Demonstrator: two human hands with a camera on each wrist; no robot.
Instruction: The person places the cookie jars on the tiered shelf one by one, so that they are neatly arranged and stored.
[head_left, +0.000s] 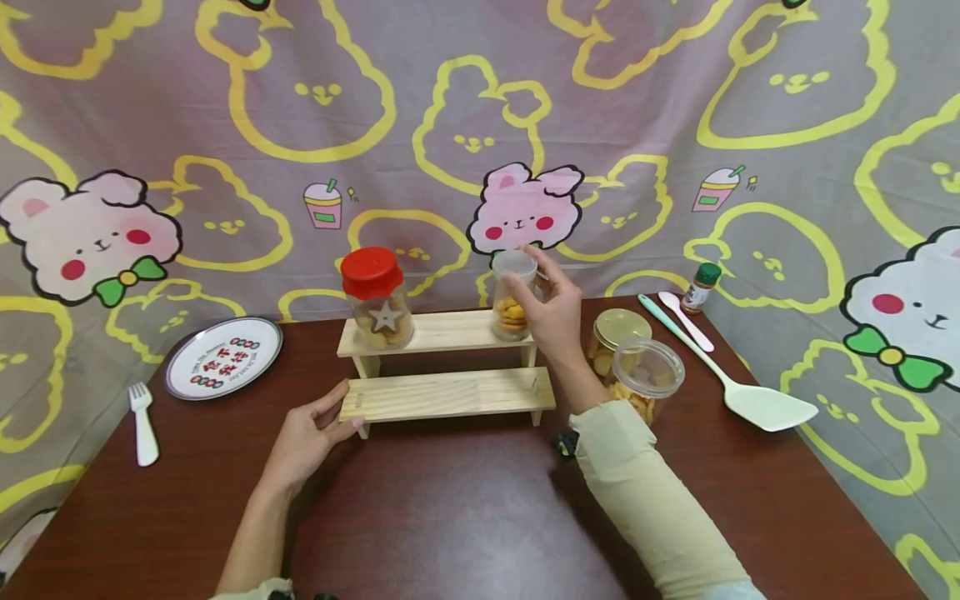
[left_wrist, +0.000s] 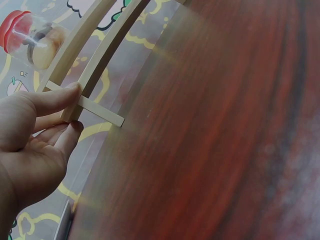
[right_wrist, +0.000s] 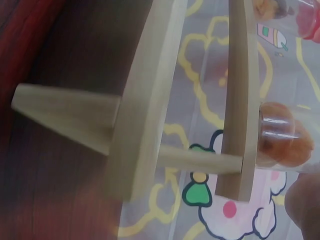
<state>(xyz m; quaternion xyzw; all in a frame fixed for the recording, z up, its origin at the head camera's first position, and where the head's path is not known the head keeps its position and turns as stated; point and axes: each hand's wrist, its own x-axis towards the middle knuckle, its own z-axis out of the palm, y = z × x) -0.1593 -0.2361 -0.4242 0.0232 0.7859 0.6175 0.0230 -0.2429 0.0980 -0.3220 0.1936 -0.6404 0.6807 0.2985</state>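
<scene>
A two-step wooden rack [head_left: 450,396] stands on the dark table. My left hand [head_left: 307,437] pinches the left end of its lower step, thumb on one face and fingers on the other, as the left wrist view shows. On the upper step's right end stands a clear jar [head_left: 512,318] of orange-yellow snacks with a whitish lid. My right hand [head_left: 557,312] grips this jar near its top, thumb in front. In the right wrist view the jar's base [right_wrist: 280,135] meets the upper step. A red-lidded jar [head_left: 372,279] with a star stands at that step's left end.
Right of the rack are a gold-lidded jar [head_left: 621,327], a clear-lidded jar [head_left: 649,368], a pale spatula [head_left: 768,406], a white spoon [head_left: 686,321] and a green-capped bottle [head_left: 701,292]. At left lie a plate [head_left: 225,358] and a white fork [head_left: 143,425]. A patterned curtain [head_left: 420,125] hangs behind.
</scene>
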